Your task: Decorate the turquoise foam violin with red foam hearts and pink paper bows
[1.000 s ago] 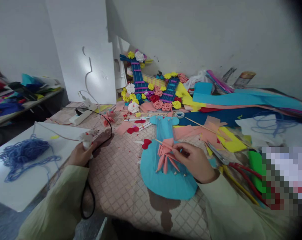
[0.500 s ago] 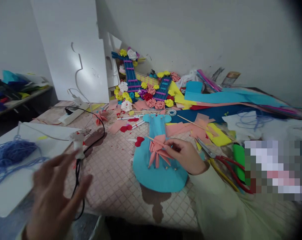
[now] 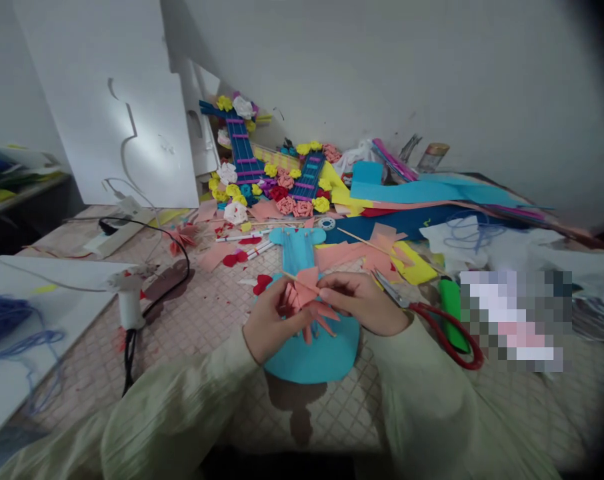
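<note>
A pink folded paper flower point(image 3: 307, 300) on a thin wooden stick lies over a light-blue guitar-shaped foam cutout point(image 3: 312, 350) on the table. My left hand point(image 3: 272, 323) has its fingers closed on the flower's left side. The fingers of my right hand point(image 3: 365, 300) pinch the flower from the right, where the stick meets it. Both sleeves are pale green. A white glue gun point(image 3: 129, 297) with a black cord stands by itself to the left of my hands.
Red-handled scissors point(image 3: 432, 320) and a green object point(image 3: 452, 303) lie right of my hands. Behind are decorated blue guitars with paper roses point(image 3: 277, 180), foam sheets point(image 3: 432, 193), a power strip point(image 3: 115, 233), white boards point(image 3: 112, 100) and blue yarn point(image 3: 2, 317).
My left hand let go of the glue gun, swung across and closed on the pink flower. The right hand stayed on the flower. The view shifted left.
</note>
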A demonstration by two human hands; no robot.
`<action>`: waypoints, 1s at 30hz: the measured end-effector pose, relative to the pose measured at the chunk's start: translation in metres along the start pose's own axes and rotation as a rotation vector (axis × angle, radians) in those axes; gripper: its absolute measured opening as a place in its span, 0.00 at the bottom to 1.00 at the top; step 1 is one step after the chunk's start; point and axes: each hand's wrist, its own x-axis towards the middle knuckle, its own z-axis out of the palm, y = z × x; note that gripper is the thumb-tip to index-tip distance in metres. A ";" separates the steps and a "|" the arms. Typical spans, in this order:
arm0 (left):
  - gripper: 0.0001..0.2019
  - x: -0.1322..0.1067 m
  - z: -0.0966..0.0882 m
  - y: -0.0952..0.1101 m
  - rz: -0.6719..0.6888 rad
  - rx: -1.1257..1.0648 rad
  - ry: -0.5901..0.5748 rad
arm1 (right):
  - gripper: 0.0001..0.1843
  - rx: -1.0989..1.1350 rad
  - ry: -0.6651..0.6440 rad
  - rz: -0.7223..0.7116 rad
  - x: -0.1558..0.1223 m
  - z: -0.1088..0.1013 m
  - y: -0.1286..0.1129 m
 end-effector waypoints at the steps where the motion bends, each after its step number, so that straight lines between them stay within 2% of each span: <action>1: 0.09 0.001 0.001 -0.004 -0.002 -0.054 0.002 | 0.10 -0.004 0.010 0.008 0.001 0.000 0.001; 7: 0.06 0.001 -0.002 -0.023 0.084 -0.178 0.028 | 0.10 -0.067 0.046 0.011 0.003 0.001 0.008; 14: 0.08 0.001 -0.003 -0.036 0.080 -0.187 0.159 | 0.09 -0.111 0.063 0.005 0.006 0.010 0.015; 22: 0.06 0.001 -0.005 -0.039 0.055 -0.275 0.154 | 0.06 -0.202 0.151 -0.027 0.007 0.018 0.015; 30: 0.05 0.002 -0.007 -0.044 0.059 -0.267 0.157 | 0.04 -0.286 0.239 -0.097 0.006 0.025 0.019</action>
